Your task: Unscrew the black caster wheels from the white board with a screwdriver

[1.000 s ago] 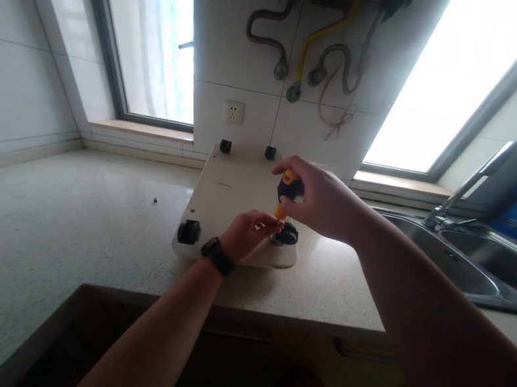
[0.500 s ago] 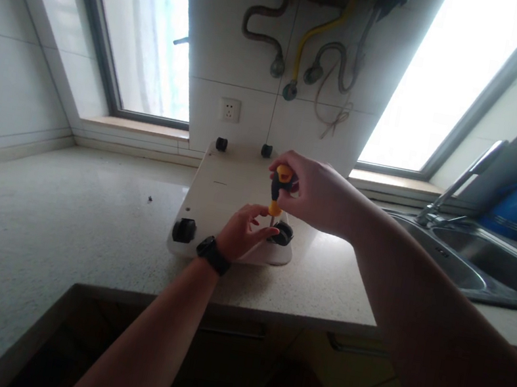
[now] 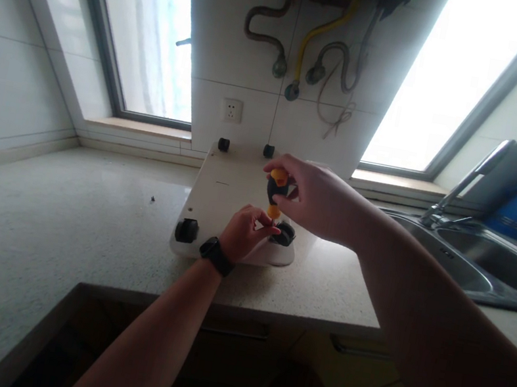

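My right hand (image 3: 296, 190) grips the handle of a yellow and black screwdriver (image 3: 277, 191), held upright with its shaft pointing down. At the shaft, the thumb and forefinger of my left hand (image 3: 248, 232) are pinched together, and the tip is hidden behind them. Just right of those fingertips sits a black caster (image 3: 284, 233) at the near right corner of a white board (image 3: 222, 197). Another black caster (image 3: 186, 230) is at the near left corner, left of my wristwatch. Two smaller-looking casters (image 3: 224, 145) show along the far edge.
The board lies on a speckled stone counter (image 3: 129, 244). A small dark piece, perhaps a screw (image 3: 152, 199), lies left of it. A sink (image 3: 447, 260) with a tap (image 3: 465, 183) is at the right. Pipes (image 3: 304, 48) and a socket (image 3: 232, 110) are on the wall behind.
My left thumb and forefinger have closed together at the screwdriver's shaft. The screwdriver stands slightly lower and more upright, and my right hand has shifted its hold on the handle.
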`<state>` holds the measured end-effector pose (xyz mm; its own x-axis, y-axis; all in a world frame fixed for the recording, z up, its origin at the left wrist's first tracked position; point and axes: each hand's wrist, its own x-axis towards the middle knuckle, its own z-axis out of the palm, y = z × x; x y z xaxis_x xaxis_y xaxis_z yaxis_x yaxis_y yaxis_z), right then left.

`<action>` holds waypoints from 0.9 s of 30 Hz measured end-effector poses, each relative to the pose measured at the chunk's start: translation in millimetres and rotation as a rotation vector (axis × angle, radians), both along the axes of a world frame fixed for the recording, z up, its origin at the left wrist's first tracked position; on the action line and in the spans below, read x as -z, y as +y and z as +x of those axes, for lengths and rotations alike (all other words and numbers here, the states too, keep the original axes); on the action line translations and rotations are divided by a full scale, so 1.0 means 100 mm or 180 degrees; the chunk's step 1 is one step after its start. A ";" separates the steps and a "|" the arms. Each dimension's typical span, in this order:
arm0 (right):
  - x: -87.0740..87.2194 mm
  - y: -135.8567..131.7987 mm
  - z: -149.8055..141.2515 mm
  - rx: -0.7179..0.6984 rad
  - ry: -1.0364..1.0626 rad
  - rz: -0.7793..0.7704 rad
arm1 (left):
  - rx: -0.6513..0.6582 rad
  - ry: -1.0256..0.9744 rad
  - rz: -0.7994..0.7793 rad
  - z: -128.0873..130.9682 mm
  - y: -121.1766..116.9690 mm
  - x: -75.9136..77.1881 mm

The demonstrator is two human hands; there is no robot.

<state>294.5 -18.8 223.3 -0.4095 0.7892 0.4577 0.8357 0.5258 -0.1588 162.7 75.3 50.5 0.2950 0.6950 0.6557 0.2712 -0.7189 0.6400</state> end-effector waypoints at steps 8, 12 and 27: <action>0.02 0.03 -0.03 0.0090 -0.0125 0.0198 | 0.0067 0.0053 -0.0080 -0.01 0.00 0.01; -0.01 0.05 0.06 -0.0101 0.0141 0.0016 | 0.0189 0.0012 -0.0051 -0.01 0.00 0.01; 0.10 0.04 0.10 -0.0177 0.0445 0.0247 | 0.0147 0.0005 -0.0055 -0.02 0.02 0.02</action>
<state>304.0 -14.6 212.9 -0.3796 0.7271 0.5720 0.7774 0.5859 -0.2288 160.9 77.4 48.8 0.3280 0.6918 0.6433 0.2389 -0.7196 0.6520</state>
